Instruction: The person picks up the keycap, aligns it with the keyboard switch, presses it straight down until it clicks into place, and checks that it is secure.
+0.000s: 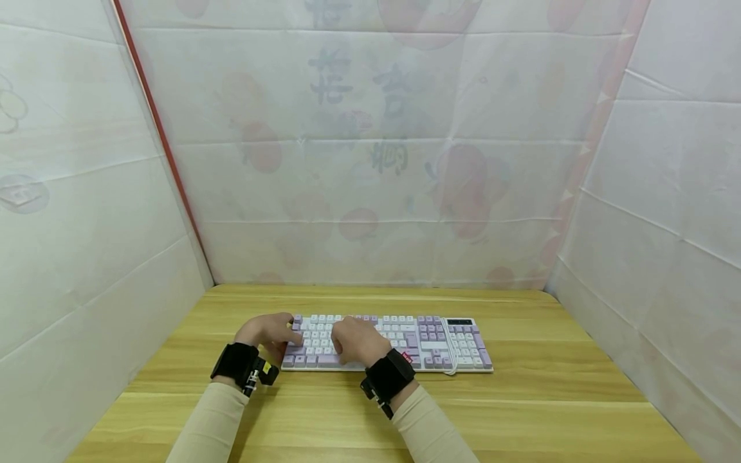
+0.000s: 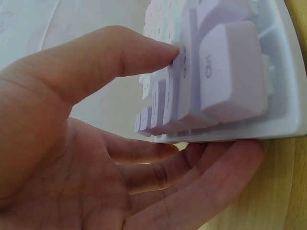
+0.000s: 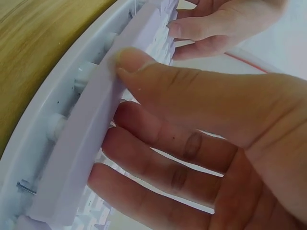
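Both hands: we are working the keyboard (image 1: 386, 343), lying flat mid-table (image 1: 521, 399).
Left hand (image 1: 267, 333): pinching its left end.
Right hand (image 1: 356, 341): fingers relaxed, thumb touching spacebar (image 3: 81, 143).
Handling: we are judging it light, stiff; lifting by ends.

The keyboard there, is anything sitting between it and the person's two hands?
Nothing visible does. The left hand already has its thumb on the keys at the keyboard's left end, fingers reaching under the edge. The right hand lies on the keys, thumb on the long bar key.
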`<move>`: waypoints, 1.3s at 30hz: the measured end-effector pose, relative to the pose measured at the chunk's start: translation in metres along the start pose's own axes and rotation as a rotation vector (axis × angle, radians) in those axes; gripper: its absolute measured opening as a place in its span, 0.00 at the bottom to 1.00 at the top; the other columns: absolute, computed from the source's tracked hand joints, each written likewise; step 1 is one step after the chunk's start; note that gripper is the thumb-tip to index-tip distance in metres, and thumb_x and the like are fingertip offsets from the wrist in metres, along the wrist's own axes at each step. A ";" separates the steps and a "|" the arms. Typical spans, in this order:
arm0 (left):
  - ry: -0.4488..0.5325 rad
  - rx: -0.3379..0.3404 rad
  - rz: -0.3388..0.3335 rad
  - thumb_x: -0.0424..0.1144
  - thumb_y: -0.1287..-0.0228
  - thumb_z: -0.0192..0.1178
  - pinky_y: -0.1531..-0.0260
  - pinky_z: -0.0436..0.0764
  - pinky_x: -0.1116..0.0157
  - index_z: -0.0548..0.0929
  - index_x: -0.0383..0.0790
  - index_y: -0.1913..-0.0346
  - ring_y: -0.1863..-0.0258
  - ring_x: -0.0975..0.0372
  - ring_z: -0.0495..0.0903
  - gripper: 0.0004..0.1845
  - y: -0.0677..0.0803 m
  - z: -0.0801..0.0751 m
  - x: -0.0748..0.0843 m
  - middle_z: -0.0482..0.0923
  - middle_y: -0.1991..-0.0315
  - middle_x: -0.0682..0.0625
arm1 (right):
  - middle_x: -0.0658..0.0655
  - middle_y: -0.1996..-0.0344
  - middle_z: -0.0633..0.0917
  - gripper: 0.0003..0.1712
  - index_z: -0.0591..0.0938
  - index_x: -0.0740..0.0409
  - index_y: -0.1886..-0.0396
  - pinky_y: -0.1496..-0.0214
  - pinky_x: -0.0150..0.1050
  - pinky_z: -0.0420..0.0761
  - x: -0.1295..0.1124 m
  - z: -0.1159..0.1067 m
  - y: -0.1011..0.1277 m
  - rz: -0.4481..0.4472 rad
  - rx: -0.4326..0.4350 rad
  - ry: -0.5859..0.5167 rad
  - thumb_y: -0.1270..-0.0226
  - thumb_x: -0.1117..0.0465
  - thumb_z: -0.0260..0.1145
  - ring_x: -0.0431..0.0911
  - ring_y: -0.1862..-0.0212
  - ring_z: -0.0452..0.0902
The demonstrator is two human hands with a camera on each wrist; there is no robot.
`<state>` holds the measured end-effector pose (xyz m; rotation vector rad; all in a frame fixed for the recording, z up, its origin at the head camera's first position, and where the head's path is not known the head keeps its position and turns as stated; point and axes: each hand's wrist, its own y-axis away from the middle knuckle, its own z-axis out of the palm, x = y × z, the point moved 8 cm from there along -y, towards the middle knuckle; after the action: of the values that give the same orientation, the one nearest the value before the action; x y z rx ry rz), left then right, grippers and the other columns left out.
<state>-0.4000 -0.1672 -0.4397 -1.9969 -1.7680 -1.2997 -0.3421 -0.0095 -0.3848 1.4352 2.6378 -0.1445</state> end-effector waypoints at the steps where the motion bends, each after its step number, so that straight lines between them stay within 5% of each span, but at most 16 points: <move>1: -0.004 0.002 0.001 0.39 0.44 0.64 0.67 0.86 0.56 0.60 0.28 0.33 0.65 0.54 0.82 0.39 0.000 0.000 0.000 0.77 0.60 0.40 | 0.44 0.84 0.75 0.15 0.78 0.50 0.86 0.79 0.28 0.68 0.000 0.000 0.000 -0.005 0.003 0.000 0.53 0.66 0.76 0.36 0.79 0.66; 22: -0.005 0.000 -0.007 0.39 0.44 0.64 0.67 0.86 0.56 0.61 0.29 0.34 0.65 0.55 0.82 0.38 0.001 0.000 0.000 0.77 0.59 0.40 | 0.44 0.83 0.77 0.15 0.79 0.50 0.88 0.80 0.28 0.71 -0.001 0.001 -0.003 0.006 0.004 0.005 0.53 0.67 0.76 0.36 0.79 0.69; 39: -0.010 0.007 -0.003 0.39 0.44 0.64 0.69 0.86 0.56 0.60 0.28 0.33 0.66 0.55 0.82 0.39 -0.002 -0.001 -0.002 0.77 0.60 0.40 | 0.45 0.89 0.68 0.20 0.73 0.50 0.92 0.84 0.28 0.64 0.002 0.002 -0.002 0.029 -0.005 0.020 0.54 0.67 0.75 0.37 0.83 0.59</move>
<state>-0.4022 -0.1685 -0.4412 -2.0008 -1.7781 -1.2854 -0.3442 -0.0092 -0.3873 1.4802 2.6299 -0.1207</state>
